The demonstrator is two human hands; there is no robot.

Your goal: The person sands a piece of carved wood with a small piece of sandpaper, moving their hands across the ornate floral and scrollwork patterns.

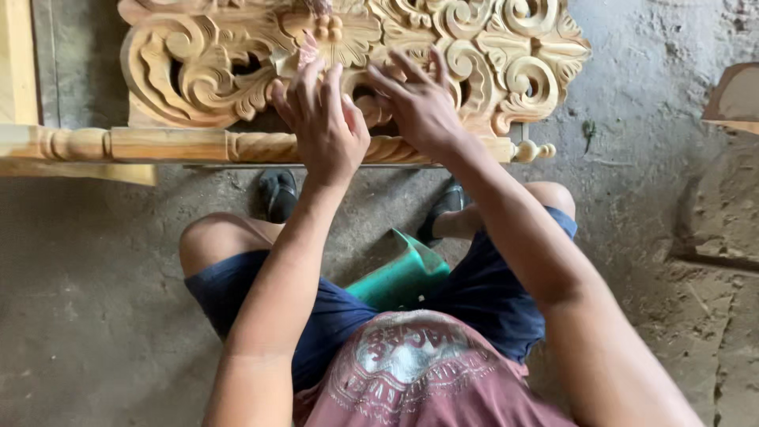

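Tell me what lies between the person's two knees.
In the head view, a green plastic seat shows between the knees, on the dusty concrete floor.

The carved wooden panel (237,55) runs off the top edge (hands hide its centre).

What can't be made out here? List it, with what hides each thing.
Head view only:
- Top of the carved wooden panel: cut off by the upper edge.
- Carving beneath the left hand and right hand: covered by both.
- Anything under the left fingers: hidden; a pinkish bit above them is too small to identify.
- Green seat: mostly hidden by the legs.
- Turned rail: leaves the left edge.
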